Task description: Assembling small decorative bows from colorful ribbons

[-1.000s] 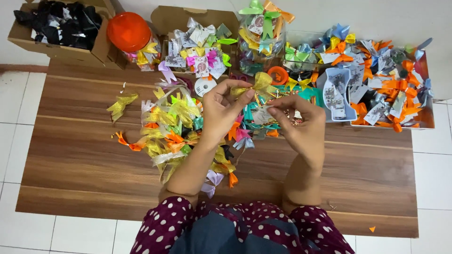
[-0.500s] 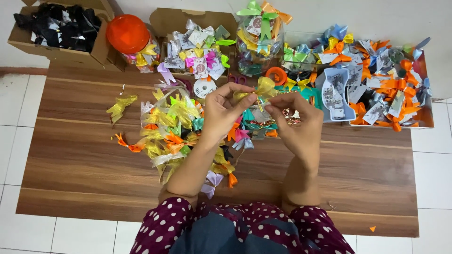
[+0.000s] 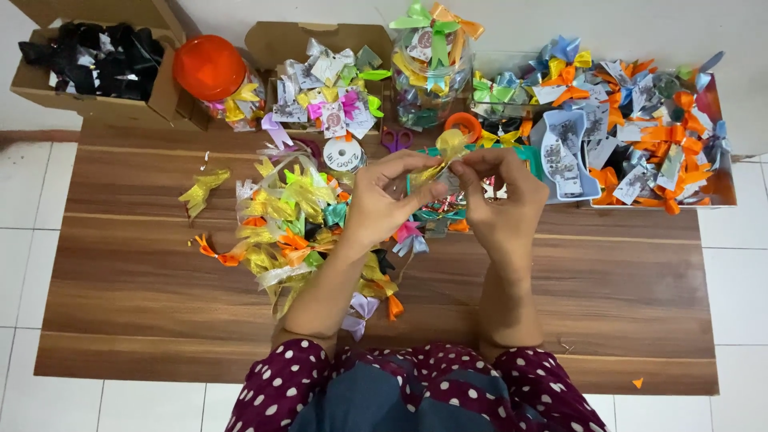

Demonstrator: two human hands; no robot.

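head view shows both hands, left hand (image 3: 392, 200) and right hand (image 3: 500, 196), pinched shut on a yellow ribbon bow (image 3: 446, 152), lifted above the tabletop (image 3: 144, 280), loose bows (image 3: 292, 224) heaped within reach at nine o'clock.

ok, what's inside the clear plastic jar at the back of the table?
The clear plastic jar is packed with small ribbon bows: yellow, green, blue and grey show through its wall. Green and orange bows pile on top. Deeper contents are hidden by the outer bows.
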